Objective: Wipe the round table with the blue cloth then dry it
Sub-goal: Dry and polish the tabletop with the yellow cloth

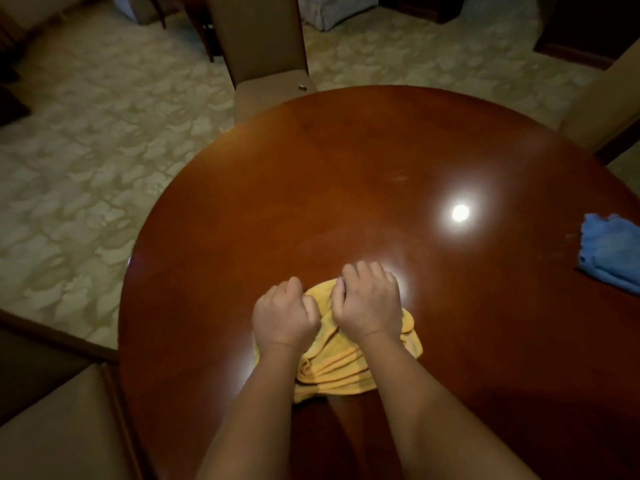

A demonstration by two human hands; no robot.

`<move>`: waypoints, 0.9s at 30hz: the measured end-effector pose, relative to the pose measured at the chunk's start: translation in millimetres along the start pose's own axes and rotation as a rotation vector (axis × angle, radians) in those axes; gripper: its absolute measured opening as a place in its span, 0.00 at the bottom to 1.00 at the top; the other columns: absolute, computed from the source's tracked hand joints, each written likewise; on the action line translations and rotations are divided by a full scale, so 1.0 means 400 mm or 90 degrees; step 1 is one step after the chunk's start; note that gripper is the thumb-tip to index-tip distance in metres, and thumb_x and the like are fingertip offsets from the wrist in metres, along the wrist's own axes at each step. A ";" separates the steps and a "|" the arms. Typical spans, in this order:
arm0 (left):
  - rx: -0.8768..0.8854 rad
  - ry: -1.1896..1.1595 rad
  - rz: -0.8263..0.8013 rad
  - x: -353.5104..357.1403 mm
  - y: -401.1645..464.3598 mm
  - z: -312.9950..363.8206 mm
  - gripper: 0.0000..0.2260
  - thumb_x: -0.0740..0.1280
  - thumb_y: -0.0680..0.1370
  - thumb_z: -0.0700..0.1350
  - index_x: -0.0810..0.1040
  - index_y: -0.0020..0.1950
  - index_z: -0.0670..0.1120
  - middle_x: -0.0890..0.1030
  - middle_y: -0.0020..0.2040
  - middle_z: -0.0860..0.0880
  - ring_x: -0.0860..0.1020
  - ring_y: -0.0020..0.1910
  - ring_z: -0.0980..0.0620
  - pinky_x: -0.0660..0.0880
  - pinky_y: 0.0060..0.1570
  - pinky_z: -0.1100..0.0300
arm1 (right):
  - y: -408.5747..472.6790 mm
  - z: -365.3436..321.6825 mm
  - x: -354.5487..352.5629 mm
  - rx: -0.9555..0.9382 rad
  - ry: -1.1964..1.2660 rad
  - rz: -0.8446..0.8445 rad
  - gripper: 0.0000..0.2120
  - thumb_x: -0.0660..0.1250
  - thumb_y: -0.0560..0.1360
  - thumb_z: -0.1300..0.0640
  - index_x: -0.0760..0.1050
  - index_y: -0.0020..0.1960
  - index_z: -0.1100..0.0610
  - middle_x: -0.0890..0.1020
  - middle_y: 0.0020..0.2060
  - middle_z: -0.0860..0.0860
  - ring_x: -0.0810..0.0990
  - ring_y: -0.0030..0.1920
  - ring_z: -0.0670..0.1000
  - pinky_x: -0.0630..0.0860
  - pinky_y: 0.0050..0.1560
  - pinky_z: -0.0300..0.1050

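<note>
1. While both fists pressed down near the 6 o'clock edge of the round table point(311, 161), the left hand point(284, 315) and right hand point(369, 303) were each clenched on a bunched yellow cloth point(341, 362) lying between and beneath them.
2. The blue cloth point(611, 252) lay crumpled and untouched at about 3 o'clock, well apart from both hands and partly cut off by the frame edge; the right hand was the nearer one.
3. By my reading the wet wipe was done and drying was the step in hand, the yellow cloth serving as the dry one.
4. The yellow cloth's long axis ran roughly from 11 to 5 o'clock, its folds ridged and soft, like terry or microfibre.
5. The coming stroke turned on the bare top stretching from the hands towards 12 o'clock, so a push away from the body looked natural.
6. The tabletop was polished reddish wood, glossy enough to mirror a ceiling light point(460, 213) at about 2 o'clock.
7. Faint smears near that glare were possibly damp streaks, though the dim light made this uncertain.
8. Upholstered chairs point(263, 39) stood at 12 o'clock and elsewhere round the table, on patterned pale carpet point(104, 140).
</note>
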State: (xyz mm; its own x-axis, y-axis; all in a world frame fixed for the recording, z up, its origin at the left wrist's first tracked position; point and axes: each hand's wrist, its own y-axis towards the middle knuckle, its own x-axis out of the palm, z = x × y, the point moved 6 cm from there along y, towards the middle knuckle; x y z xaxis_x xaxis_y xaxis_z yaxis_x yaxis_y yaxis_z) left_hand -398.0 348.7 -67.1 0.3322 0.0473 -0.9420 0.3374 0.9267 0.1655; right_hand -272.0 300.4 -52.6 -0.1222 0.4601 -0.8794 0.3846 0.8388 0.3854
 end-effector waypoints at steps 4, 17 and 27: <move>0.103 0.031 -0.017 0.011 0.133 0.011 0.12 0.51 0.70 0.47 0.70 0.34 0.43 0.70 0.28 0.48 0.68 0.26 0.48 0.63 0.24 0.58 | 0.066 0.015 0.037 0.110 0.006 -0.005 0.12 0.54 0.72 0.52 0.73 0.37 0.55 0.75 0.33 0.52 0.74 0.36 0.55 0.71 0.37 0.48; 0.296 0.024 -0.049 0.074 0.484 0.075 0.10 0.54 0.69 0.45 0.71 0.34 0.41 0.70 0.27 0.46 0.67 0.24 0.47 0.59 0.25 0.60 | 0.314 0.069 0.136 0.276 -0.044 0.021 0.12 0.55 0.70 0.52 0.74 0.36 0.55 0.76 0.34 0.52 0.74 0.37 0.55 0.68 0.38 0.46; 0.325 -0.008 -0.036 0.106 0.615 0.094 0.11 0.47 0.71 0.49 0.64 0.37 0.45 0.66 0.30 0.49 0.66 0.28 0.48 0.60 0.27 0.59 | 0.422 0.084 0.166 0.319 -0.084 0.057 0.14 0.54 0.71 0.52 0.75 0.36 0.57 0.78 0.34 0.54 0.75 0.38 0.57 0.67 0.38 0.48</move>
State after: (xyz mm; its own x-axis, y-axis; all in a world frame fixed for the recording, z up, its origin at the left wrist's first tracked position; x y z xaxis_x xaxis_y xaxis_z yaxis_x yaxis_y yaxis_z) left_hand -267.8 564.7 -55.6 0.3108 -0.0057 -0.9505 0.7416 0.6270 0.2387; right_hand -184.5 462.9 -55.3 0.0352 0.4566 -0.8890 0.7822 0.5411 0.3089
